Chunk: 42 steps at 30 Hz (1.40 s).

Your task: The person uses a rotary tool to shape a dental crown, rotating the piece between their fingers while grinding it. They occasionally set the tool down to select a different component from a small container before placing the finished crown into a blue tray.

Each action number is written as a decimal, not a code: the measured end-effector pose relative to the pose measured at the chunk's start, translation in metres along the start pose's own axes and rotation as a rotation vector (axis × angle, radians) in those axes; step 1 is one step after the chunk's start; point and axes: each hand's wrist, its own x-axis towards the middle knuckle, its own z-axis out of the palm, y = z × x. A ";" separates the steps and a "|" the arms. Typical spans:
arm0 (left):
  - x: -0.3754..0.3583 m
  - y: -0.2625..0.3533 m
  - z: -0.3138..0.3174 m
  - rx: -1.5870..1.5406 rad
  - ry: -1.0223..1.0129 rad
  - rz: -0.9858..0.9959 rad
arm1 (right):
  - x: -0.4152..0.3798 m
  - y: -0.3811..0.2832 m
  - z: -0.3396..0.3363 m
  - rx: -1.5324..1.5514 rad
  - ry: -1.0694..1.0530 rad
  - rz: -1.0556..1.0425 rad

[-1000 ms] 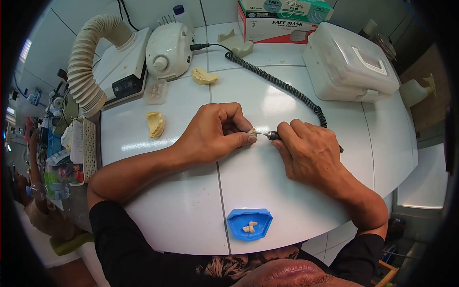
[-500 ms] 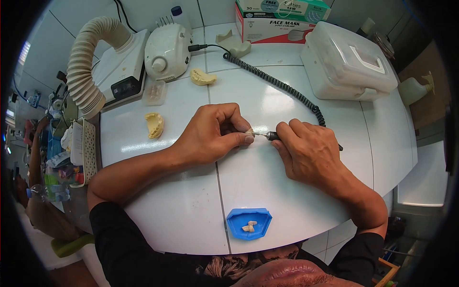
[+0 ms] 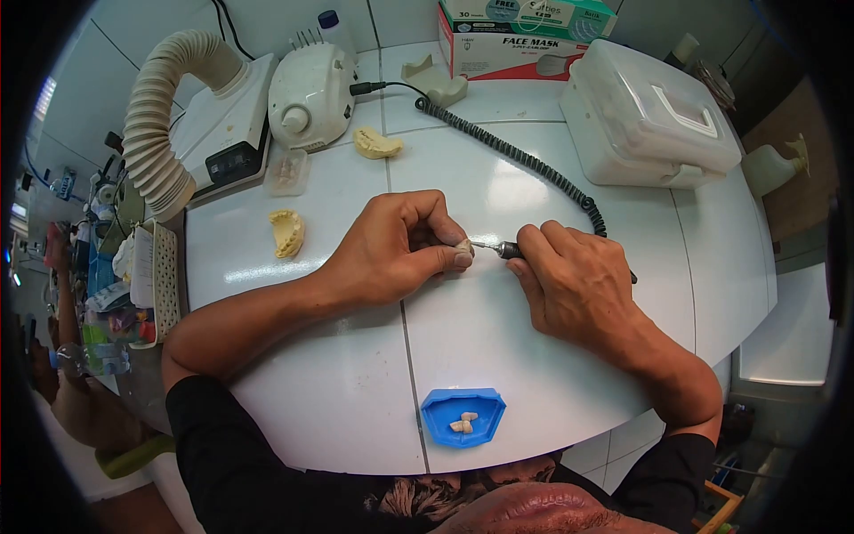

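Observation:
Pinched between the thumb and fingers of my left hand (image 3: 391,249) is a small tooth-coloured dental piece (image 3: 464,247), mostly covered by the fingertips. My right hand (image 3: 574,276) is wrapped round a black rotary handpiece (image 3: 508,250). Its thin metal bur points left and meets the piece or lies just beside it. A coiled black cord (image 3: 525,158) runs from the motor unit towards the handpiece. Below the hands sits a blue tray (image 3: 487,432) with a few small tooth-coloured pieces (image 3: 462,426) in it.
Behind my left hand lie two yellowish dental casts, one (image 3: 286,233) left and one (image 3: 377,143) farther back. A white motor unit (image 3: 311,98), a dust extractor hose (image 3: 147,116), a mask box (image 3: 516,58) and a white case (image 3: 649,116) line the back. Another person's arm (image 3: 69,311) shows far left.
The handpiece tip has tilted slightly up against the piece, with both hands nearly in place. At far left, the other person's arm and hand have shifted.

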 end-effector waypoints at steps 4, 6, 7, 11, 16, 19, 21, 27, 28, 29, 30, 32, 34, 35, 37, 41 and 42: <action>0.000 -0.003 0.001 -0.034 -0.001 0.014 | 0.000 -0.001 -0.001 -0.029 -0.008 -0.024; 0.000 -0.002 0.001 -0.025 0.008 0.004 | 0.001 -0.001 0.000 -0.006 0.003 0.002; -0.001 -0.002 0.001 -0.020 0.013 -0.002 | 0.001 -0.001 0.000 -0.009 -0.002 -0.008; 0.000 -0.003 0.001 -0.026 0.007 0.011 | 0.000 0.000 0.000 -0.020 -0.006 -0.029; 0.000 -0.005 0.001 -0.032 0.003 0.011 | 0.000 -0.001 0.001 -0.014 0.009 -0.020; 0.000 -0.004 0.001 -0.039 0.008 0.007 | 0.000 -0.001 0.001 -0.017 0.003 -0.024; 0.001 -0.005 0.002 -0.022 0.004 0.015 | 0.000 0.000 0.001 -0.019 -0.009 -0.025; 0.000 -0.002 0.001 -0.020 -0.004 0.010 | 0.001 0.000 0.001 -0.011 -0.003 -0.025; 0.000 -0.002 0.002 -0.016 -0.006 0.006 | 0.001 0.000 0.001 -0.006 -0.001 -0.026; -0.001 -0.002 0.003 -0.018 -0.004 0.007 | 0.001 0.000 0.001 0.000 0.002 -0.025; 0.000 -0.003 0.002 -0.017 -0.003 0.011 | 0.001 0.000 0.000 0.003 0.006 -0.024; 0.000 -0.004 0.001 -0.018 0.000 0.024 | -0.001 0.001 -0.001 -0.004 -0.007 -0.023; 0.000 -0.006 0.001 -0.023 0.003 0.039 | 0.000 0.001 -0.001 -0.012 -0.012 -0.031; 0.000 -0.006 0.001 -0.021 0.003 0.034 | 0.001 0.001 0.000 -0.018 -0.011 -0.033; 0.000 -0.003 0.001 -0.015 -0.001 0.022 | 0.000 0.000 -0.001 -0.019 -0.009 -0.031; -0.001 -0.003 0.001 -0.001 0.009 0.009 | 0.001 -0.001 -0.001 -0.013 -0.003 -0.029; -0.001 -0.004 0.002 -0.009 0.011 0.012 | 0.001 -0.001 0.000 -0.017 -0.004 -0.028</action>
